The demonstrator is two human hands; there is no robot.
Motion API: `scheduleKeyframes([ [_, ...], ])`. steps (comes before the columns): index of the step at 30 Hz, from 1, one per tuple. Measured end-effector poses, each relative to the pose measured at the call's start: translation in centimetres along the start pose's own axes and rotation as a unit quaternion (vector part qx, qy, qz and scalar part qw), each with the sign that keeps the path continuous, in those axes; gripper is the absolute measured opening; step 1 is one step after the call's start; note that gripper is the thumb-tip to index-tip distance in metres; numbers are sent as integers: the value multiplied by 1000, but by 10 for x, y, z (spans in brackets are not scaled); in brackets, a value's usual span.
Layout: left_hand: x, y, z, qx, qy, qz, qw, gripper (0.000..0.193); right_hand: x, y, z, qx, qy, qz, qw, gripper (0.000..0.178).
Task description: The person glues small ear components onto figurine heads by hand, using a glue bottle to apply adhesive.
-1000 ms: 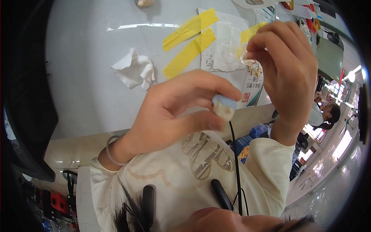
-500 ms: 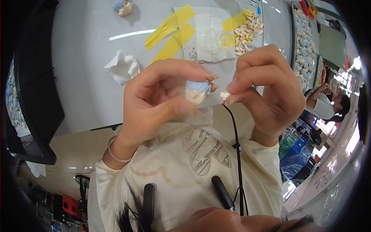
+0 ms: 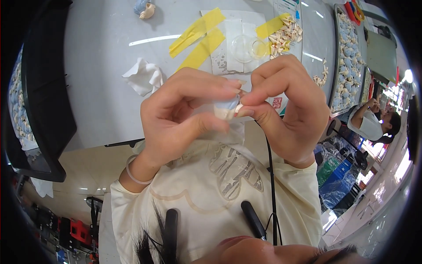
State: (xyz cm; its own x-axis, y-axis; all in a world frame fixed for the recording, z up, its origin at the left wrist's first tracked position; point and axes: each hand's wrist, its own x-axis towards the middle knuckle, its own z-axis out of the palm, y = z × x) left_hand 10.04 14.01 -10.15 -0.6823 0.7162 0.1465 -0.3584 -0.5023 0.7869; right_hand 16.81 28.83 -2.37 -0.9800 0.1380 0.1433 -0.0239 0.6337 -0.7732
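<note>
My left hand [image 3: 165, 116] pinches a small doll head [image 3: 225, 111] with light blue hair and a cream face between thumb and fingers. My right hand [image 3: 292, 108] has its thumb and index finger closed on a tiny cream-coloured piece [image 3: 238, 108]. That piece is up against the right side of the head; the fingertips hide most of it, so I cannot tell whether it is fitted in. Both hands are held above the table's near edge, close together.
Yellow tape strips [image 3: 200, 46], a crumpled white tissue [image 3: 143, 77] and clear round dishes [image 3: 241, 47] lie on the grey table. Beyond are a pile of cream pieces [image 3: 288, 35] and another blue-haired head [image 3: 145, 9]. Trays of heads [image 3: 347, 57] flank me; a person [image 3: 369, 123] sits at right.
My right hand has moved left, bringing the tiny cream piece from a gap away to against the doll head. My left hand keeps its hold on the head, which has turned slightly.
</note>
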Motion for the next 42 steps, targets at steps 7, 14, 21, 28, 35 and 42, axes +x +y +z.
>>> scheduleKeyframes([
  [7, -1, 5, 2, 69, 5, 43, 997, 31, 3, 7, -3, 126, -13, 25, 992, 22],
  [14, 1, 8, 3, 129, -21, 69, 989, 30, 1, 10, 1, 46, 22, -13, 999, 25],
  [21, -2, 8, 6, 201, -15, 102, 974, 33, 0, 11, 3, 8, 35, -71, 997, 24],
  [28, -5, 10, 8, 253, -20, 97, 962, 31, -4, 15, 5, 24, 51, -66, 996, 21],
  [35, -8, 5, 9, 256, -27, 100, 961, 28, -2, 11, -12, 43, -24, -48, 998, 19],
  [42, -6, 3, 7, 135, -10, 29, 990, 29, 6, 78, -90, -79, 97, 58, 990, 18],
])
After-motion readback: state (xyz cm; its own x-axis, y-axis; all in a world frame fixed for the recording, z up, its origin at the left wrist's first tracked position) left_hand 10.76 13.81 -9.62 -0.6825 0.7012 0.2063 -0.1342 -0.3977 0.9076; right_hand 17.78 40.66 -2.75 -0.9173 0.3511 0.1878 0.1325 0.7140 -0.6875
